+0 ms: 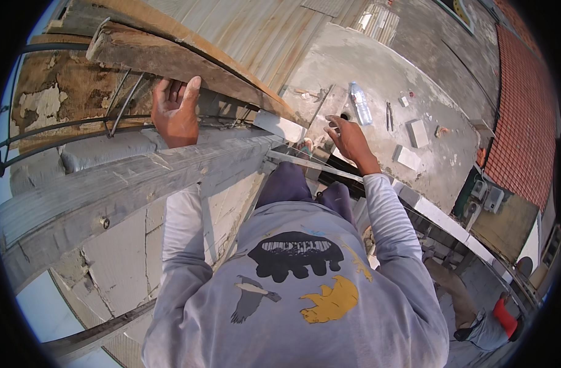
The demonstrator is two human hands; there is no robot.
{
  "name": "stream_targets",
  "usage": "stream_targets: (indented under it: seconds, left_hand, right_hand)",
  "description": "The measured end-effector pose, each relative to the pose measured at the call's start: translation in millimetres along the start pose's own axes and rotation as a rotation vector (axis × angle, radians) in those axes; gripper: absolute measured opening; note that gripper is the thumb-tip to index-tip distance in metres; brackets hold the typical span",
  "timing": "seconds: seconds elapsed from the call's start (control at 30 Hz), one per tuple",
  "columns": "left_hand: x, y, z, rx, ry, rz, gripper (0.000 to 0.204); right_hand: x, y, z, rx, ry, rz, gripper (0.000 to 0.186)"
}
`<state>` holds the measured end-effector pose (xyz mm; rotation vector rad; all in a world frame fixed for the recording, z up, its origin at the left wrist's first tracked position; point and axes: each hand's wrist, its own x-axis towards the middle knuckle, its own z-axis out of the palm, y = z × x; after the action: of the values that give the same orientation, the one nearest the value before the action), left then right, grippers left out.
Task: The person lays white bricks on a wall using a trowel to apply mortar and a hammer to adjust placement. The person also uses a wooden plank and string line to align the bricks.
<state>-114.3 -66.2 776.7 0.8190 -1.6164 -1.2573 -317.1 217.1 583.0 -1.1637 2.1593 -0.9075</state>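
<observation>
My left hand (176,115) is raised to the lower edge of a weathered wooden plank (164,54). Its thumb lies against the plank's edge, and the fingertips are partly hidden there. Bare and with its fingers apart, my right hand (353,142) hangs over a narrow board (327,116) and holds nothing. Just beyond that hand, a clear plastic bottle (360,104) lies on the concrete slab (437,159). A pair of dark-handled pliers (389,116) rests to the bottle's right.
Pale blocks (418,133) lie on the slab. Steel bars (118,101) and a long timber beam (121,184) run along a block wall (121,245) on my left. A red tiled roof (519,116) rises at right. Another person (489,328) is lower down at the right.
</observation>
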Motion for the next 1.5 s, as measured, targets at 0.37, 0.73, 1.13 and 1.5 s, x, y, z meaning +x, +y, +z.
stream_targets:
  seconds: [0.37,0.73,1.13,1.5]
  left_hand:
    - [-14,-21,-7,0.078,0.044,0.042,0.059]
    - [-129,-86,-78,0.018,-0.060,-0.229,0.053]
    - [-155,-43,-37,0.131,-0.255,-0.054,0.072]
    - [-172,-63,-34,0.232,-0.266,-0.119,0.040]
  right_hand:
    - [-131,-8,-20,0.053,0.170,0.226,0.035]
    - [-376,58,67,0.096,0.190,0.598,0.033]
    - [-515,86,168,0.292,0.111,0.740,0.038]
    - [-519,66,198,0.379,0.177,1.033,0.038]
